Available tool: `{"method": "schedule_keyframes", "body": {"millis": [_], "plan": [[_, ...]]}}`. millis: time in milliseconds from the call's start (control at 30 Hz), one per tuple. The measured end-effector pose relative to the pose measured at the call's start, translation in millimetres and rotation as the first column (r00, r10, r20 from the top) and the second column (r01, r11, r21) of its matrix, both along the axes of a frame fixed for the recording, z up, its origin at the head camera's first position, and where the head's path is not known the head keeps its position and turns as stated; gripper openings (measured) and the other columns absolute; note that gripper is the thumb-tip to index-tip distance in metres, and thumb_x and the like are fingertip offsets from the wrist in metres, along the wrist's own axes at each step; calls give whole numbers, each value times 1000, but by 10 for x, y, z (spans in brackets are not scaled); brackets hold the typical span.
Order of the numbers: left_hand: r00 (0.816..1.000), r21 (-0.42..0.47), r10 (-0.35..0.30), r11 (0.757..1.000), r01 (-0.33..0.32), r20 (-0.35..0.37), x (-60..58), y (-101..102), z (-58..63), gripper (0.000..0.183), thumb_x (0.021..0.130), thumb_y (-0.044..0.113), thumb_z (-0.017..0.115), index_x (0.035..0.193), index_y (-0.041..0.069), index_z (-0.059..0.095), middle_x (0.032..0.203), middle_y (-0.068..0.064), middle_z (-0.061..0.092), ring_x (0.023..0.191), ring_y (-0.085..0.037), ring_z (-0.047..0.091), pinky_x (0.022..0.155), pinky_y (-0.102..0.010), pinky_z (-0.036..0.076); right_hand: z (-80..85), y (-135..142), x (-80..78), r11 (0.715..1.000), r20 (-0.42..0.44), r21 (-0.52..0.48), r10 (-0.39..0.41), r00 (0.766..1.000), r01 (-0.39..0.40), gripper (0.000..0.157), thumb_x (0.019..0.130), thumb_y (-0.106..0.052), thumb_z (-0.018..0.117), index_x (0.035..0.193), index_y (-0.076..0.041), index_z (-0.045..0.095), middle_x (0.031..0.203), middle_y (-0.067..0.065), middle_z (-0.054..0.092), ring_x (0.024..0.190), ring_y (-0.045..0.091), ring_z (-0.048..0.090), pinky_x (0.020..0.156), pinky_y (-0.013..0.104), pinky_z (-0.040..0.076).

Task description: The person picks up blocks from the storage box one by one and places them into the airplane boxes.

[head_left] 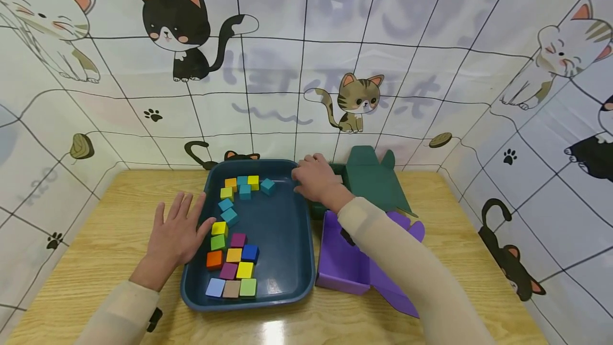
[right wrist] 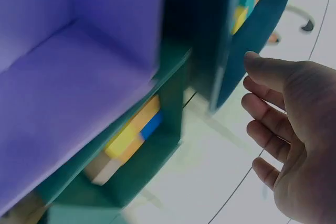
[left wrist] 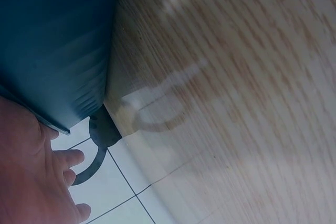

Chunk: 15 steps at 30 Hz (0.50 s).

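My left hand lies flat with its fingers spread at the left side of a dark blue tray, the thumb reaching over its rim. Coloured cubes fill the tray's left half, some grouped in rows and others scattered at the far end. Above the tray's far right corner is my right hand, between the tray and a dark green box. In the right wrist view its fingers are loosely bent with nothing between them. Yellow, orange, blue and tan blocks sit inside the green box.
Nearer than the green box, an opened purple box stands right of the tray, its lid folded out to the right. The wooden table meets a cat-printed tile-pattern backdrop at the back and both sides.
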<state>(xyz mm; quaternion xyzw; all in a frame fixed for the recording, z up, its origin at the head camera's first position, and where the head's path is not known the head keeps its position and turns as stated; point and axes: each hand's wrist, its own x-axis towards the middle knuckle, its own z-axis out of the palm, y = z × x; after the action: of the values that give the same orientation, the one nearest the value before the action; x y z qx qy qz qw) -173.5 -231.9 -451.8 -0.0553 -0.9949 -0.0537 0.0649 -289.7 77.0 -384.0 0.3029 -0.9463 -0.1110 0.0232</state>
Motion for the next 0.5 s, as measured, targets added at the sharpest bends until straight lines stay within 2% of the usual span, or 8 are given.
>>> {"method": "schedule_keyframes", "body": {"millis": [267,500], "plan": [[1000,1,-3,1000,3,6,9,0,5,69,93,55,32,146,13,21,147,-23,25,137,-40,14,109,-62,1,-7,-396,318,992,40,39,118,992,-120,33,83,-49,60,109,-30,66,109,-9,61,105,16,48,98,38,34],[1000,13,-5,1000,5,6,4,-6,1,69,93,55,31,146,13,21,147,-22,25,138,-39,13,109,-62,1,-55,-630,608,969,126,71,228,965,-238,37,80,-55,60,108,-32,67,105,-11,62,103,13,48,99,38,34]]}}
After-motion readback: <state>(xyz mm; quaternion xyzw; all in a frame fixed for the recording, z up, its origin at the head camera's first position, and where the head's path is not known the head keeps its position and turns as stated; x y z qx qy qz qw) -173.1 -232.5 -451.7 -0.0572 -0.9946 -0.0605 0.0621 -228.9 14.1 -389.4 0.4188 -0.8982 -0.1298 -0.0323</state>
